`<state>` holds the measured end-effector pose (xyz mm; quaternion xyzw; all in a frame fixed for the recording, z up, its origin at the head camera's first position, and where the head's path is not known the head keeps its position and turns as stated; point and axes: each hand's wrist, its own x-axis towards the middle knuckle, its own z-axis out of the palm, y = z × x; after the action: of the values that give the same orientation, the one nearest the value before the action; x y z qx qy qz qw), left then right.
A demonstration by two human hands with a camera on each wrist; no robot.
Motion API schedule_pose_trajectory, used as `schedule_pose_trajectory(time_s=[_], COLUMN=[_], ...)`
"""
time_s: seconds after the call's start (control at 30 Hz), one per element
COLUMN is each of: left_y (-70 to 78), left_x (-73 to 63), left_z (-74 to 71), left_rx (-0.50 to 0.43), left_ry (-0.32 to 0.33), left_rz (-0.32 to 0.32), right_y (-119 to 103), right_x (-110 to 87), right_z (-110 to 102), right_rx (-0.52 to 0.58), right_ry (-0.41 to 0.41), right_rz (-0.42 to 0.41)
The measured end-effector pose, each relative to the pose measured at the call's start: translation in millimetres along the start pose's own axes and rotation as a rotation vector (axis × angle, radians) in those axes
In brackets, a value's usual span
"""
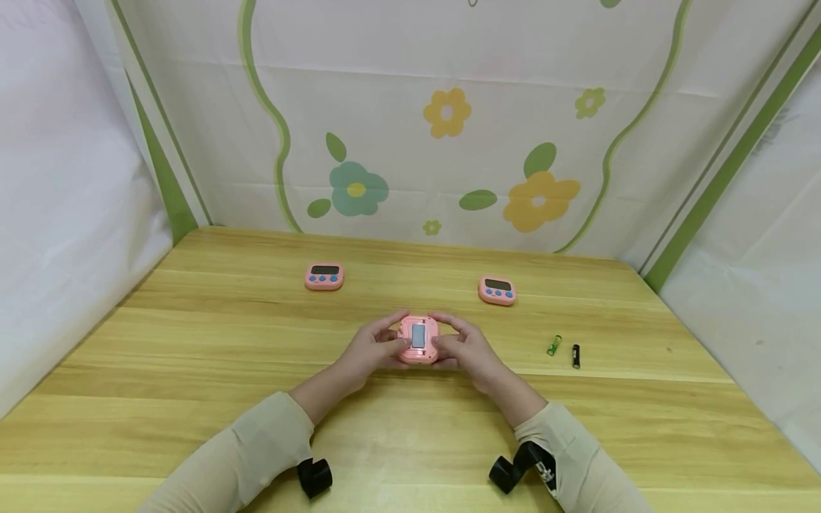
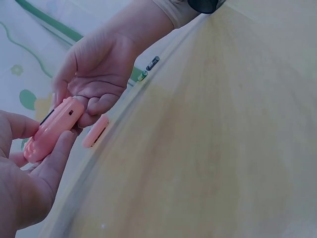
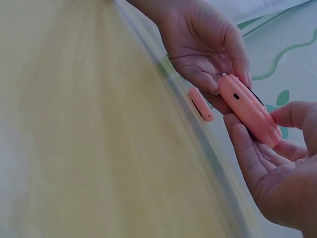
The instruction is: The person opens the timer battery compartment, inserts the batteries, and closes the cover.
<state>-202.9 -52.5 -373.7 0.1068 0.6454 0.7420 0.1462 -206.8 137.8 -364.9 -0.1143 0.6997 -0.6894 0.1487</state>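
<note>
Between both hands, just above the table, is a pink digital timer (image 1: 418,356) with its back turned up; a grey rectangular plate shows in the middle of that back. My left hand (image 1: 372,348) grips its left edge, thumb on the back face and other fingers around the side and beneath. On the opposite edge my right hand (image 1: 470,354) holds it the same way. Both wrist views show the timer (image 2: 53,133) side-on, with a small dark slot in its pink rim. Whether a battery sits inside cannot be seen.
Two more pink timers, a left one (image 1: 323,278) and a right one (image 1: 497,291), lie screen-up farther back. Right of my hands lie a green battery (image 1: 554,345) and a black battery (image 1: 576,356). A flowered cloth (image 1: 398,157) hangs behind the wooden table (image 1: 192,356).
</note>
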Motion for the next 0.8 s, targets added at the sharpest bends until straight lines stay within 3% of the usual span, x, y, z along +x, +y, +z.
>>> schedule_pose_trajectory(time_s=[0.37, 0.8], left_y=[-2.9, -9.4], left_x=[0.4, 2.3], left_z=[-3.0, -5.1], left_rx=[-0.056, -0.067], left_ry=[-0.085, -0.124], left_rz=[-0.044, -0.089], right_y=[3.3, 4.1], right_x=[1.2, 1.8], right_z=[-3.2, -3.8], right_rx=[0.045, 0.037], right_ry=[0.001, -0.006], right_rz=[0.048, 0.132])
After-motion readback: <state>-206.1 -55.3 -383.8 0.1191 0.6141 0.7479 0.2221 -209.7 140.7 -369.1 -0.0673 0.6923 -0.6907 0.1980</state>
